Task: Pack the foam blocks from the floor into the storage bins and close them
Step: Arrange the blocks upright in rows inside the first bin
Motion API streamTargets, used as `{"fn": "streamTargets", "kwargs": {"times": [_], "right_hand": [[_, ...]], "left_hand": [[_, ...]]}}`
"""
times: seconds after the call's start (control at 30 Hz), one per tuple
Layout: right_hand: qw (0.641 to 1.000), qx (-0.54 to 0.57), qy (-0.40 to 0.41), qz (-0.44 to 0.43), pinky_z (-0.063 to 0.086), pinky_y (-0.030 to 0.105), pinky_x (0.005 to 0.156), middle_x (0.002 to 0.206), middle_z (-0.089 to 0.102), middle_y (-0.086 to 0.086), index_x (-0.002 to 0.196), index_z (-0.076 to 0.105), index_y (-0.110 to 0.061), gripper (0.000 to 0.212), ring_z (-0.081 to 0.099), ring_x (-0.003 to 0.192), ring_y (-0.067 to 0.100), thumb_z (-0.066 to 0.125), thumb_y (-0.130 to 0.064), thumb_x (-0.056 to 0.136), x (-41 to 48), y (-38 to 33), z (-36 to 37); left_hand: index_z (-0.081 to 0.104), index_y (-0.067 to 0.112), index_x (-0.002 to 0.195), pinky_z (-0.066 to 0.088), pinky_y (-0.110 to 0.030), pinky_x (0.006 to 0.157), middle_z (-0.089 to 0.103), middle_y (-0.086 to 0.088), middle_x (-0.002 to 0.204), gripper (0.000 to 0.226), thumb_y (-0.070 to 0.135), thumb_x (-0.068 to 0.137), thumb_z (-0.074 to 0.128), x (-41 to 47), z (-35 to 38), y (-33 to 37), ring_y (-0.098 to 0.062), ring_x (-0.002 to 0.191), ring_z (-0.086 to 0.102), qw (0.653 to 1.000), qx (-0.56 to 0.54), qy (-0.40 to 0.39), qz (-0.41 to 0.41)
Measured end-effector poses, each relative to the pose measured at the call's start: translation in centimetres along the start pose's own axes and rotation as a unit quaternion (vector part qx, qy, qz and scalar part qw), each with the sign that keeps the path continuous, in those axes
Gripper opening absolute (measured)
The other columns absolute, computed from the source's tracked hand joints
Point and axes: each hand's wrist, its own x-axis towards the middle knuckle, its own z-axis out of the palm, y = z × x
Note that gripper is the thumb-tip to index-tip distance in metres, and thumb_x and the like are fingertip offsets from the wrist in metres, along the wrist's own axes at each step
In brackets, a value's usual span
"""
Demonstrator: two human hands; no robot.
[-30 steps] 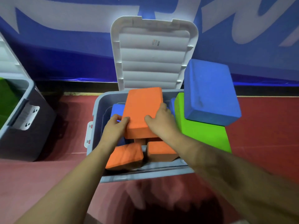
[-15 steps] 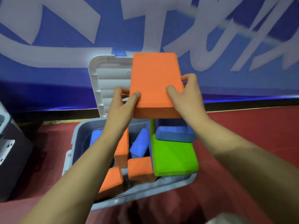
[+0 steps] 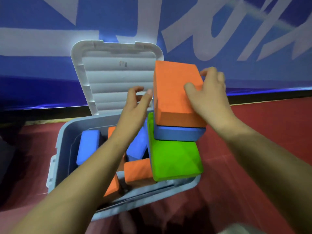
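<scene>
The grey storage bin sits on the red floor with its near rim closest. Just inside that rim lie two small orange blocks, and further in two blue blocks stand on end, partly hidden by the left forearm. At the bin's right end a green block sticks up above the rim. A flat blue block rests on the green block, and the big orange block lies on top of that.

The right hand grips the big orange block, with the thumb on its top face and the fingers curled over its far right edge. The left hand is apart from the right, just beside the block's left edge. Its fingers are loosely curled around nothing, and the thumb tip may be touching the foam, though the blur makes that unclear.

Behind the bin the white lid stands open, in front of the blue and white wall banner.
</scene>
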Motion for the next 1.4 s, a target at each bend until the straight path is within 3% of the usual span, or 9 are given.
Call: {"fn": "streamTargets", "kwargs": {"times": [0.13,0.27,0.37,0.5,0.63,0.83,0.93,1.03,1.4], "right_hand": [[0.987,0.084,-0.051,-0.129,0.032,0.024,0.099,0.121,0.046,0.003,0.12,0.051,-0.013,0.038,0.044,0.119,0.022,0.058,-0.029,0.086,-2.7,-6.6,2.4],[0.963,0.111,-0.164,-0.18,0.036,0.035,0.1,0.12,0.049,0.008,0.116,0.053,-0.01,0.035,0.047,0.117,0.027,0.061,-0.024,0.085,-7.9,-9.0,9.3],[0.939,0.06,-0.276,-0.198,0.035,0.04,0.103,0.123,0.049,0.011,0.121,0.052,-0.007,0.04,0.047,0.118,0.031,0.061,-0.024,0.085,-12.1,-7.1,15.1],[0.883,-0.058,-0.421,-0.2,0.037,0.041,0.104,0.126,0.048,0.013,0.127,0.048,-0.007,0.054,0.047,0.119,0.033,0.064,-0.034,0.083,-16.1,-3.5,21.7],[0.796,-0.166,-0.519,-0.264,0.036,0.044,0.107,0.135,0.042,0.013,0.137,0.038,-0.009,0.079,0.041,0.127,0.035,0.07,-0.048,0.078,-18.0,-1.3,25.7],[0.757,-0.176,-0.557,-0.292,0.045,0.042,0.097,0.132,0.052,0.007,0.139,0.038,-0.018,0.09,0.051,0.12,0.031,0.072,-0.063,0.07,-18.9,-1.9,28.0],[0.773,-0.19,-0.489,-0.357,0.047,0.039,0.08,0.112,0.06,0.005,0.112,0.049,-0.016,0.064,0.059,0.104,0.03,0.066,-0.063,0.073,-19.2,-2.3,27.4],[0.813,-0.183,-0.426,-0.353,0.044,0.038,0.075,0.107,0.062,0.004,0.107,0.051,-0.016,0.064,0.061,0.099,0.029,0.06,-0.07,0.074,-18.7,-2.5,26.3],[0.934,-0.097,-0.305,-0.159,0.043,0.038,0.08,0.105,0.062,0.007,0.102,0.047,-0.014,0.065,0.059,0.1,0.033,0.058,-0.072,0.075,-18.1,-3.7,22.3]], "left_hand": [[0.054,0.031,0.1,0.053,-0.04,0.085,0.065,0.002,0.104,0.022,0.052,0.092,0.049,-0.5,-5.4,-3.7,-0.014,0.095,0.065,0.994,-0.023,0.081,-0.074],[0.058,0.022,0.087,0.048,-0.037,0.072,0.065,-0.003,0.09,0.016,0.037,0.09,0.062,-2.1,-14.5,-10.8,-0.026,0.087,0.063,0.948,0.27,0.1,-0.137],[0.064,0.012,0.103,0.049,-0.04,0.089,0.065,-0.018,0.106,0.029,0.033,0.082,0.065,-3.0,-20.0,-14.8,-0.036,0.105,0.057,0.878,0.419,0.077,-0.22],[0.054,0.016,0.128,0.037,-0.041,0.103,0.041,-0.023,0.13,0.045,0.028,0.086,0.065,-3.7,-22.4,-16.2,-0.04,0.122,0.041,0.839,0.459,0.104,-0.275],[0.043,0.021,0.138,0.046,-0.034,0.079,0.048,-0.018,0.126,0.061,0.005,0.082,0.061,-5.7,-24.1,-18.0,-0.036,0.1,0.057,0.875,0.421,0.029,-0.238],[0.045,0.036,0.142,0.053,-0.036,0.089,0.055,0.001,0.121,0.061,0.008,0.09,0.062,-7.3,-25.3,-18.2,-0.025,0.097,0.063,0.918,0.33,0.054,-0.213],[0.044,0.041,0.143,0.053,-0.04,0.093,0.054,0.004,0.123,0.061,0.01,0.093,0.061,-7.8,-25.6,-18.3,-0.025,0.103,0.064,0.927,0.299,0.063,-0.218],[0.044,0.042,0.143,0.051,-0.038,0.09,0.053,0.004,0.126,0.06,0.012,0.094,0.061,-7.7,-25.6,-18.6,-0.025,0.102,0.063,0.927,0.295,0.073,-0.219],[0.046,0.051,0.136,0.058,-0.039,0.081,0.056,0.0,0.131,0.059,0.013,0.093,0.061,-7.5,-25.9,-18.8,-0.025,0.101,0.066,0.936,0.254,0.07,-0.234]]}}
